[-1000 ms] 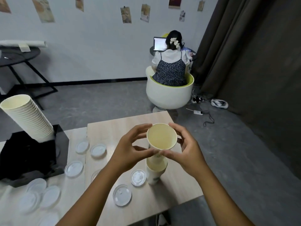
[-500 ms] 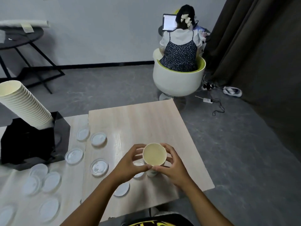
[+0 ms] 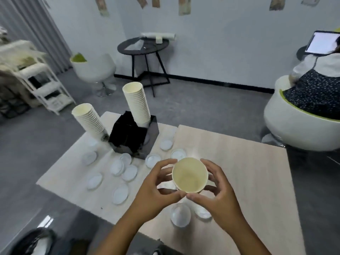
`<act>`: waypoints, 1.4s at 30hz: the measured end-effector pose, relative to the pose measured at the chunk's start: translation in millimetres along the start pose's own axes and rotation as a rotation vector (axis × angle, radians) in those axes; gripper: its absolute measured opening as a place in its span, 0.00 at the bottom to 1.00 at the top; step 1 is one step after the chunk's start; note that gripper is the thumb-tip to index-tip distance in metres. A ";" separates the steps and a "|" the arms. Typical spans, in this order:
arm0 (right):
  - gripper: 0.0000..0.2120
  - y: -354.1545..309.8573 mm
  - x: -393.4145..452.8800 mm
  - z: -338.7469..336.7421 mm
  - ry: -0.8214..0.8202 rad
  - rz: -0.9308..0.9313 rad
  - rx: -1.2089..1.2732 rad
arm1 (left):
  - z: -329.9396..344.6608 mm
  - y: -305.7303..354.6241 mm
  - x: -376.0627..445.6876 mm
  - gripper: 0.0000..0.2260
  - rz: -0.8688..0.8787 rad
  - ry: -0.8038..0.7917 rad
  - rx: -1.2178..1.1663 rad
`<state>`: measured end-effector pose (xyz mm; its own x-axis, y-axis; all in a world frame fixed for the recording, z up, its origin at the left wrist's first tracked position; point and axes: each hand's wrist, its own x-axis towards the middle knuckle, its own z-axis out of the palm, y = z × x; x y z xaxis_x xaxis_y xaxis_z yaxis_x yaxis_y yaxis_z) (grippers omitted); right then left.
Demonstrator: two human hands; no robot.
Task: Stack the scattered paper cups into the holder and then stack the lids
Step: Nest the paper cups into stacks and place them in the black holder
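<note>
A light wooden table (image 3: pixel 248 162) stands on grey floor. On it at ten o'clock sits a black cup holder (image 3: pixel 134 138) bearing two leaning cup stacks (image 3: pixel 137 103). Clear plastic lids (image 3: pixel 120 193) lie scattered from nine to eleven o'clock, with two more lids (image 3: pixel 180 215) at six o'clock.

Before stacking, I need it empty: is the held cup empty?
Empty: the paper cup, held by both hands, shows only its bare cream inside.
</note>
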<state>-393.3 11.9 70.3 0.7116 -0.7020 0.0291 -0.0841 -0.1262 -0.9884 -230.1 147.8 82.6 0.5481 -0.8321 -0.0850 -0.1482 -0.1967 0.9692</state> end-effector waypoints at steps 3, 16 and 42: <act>0.41 -15.9 22.5 46.4 -0.125 -0.056 0.046 | -46.4 2.5 -18.0 0.34 -0.007 0.144 -0.011; 0.41 -180.3 185.2 283.7 -0.246 -0.403 0.098 | -336.0 75.1 31.4 0.33 0.282 0.411 0.056; 0.35 -107.2 339.6 453.4 -0.038 -0.078 -0.109 | -512.9 -79.6 220.2 0.27 0.100 0.120 -0.002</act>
<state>173.5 104.9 118.7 0.7444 -0.6605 0.0979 -0.1013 -0.2567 -0.9612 324.5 246.1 105.3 0.6250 -0.7796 0.0403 -0.2057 -0.1146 0.9719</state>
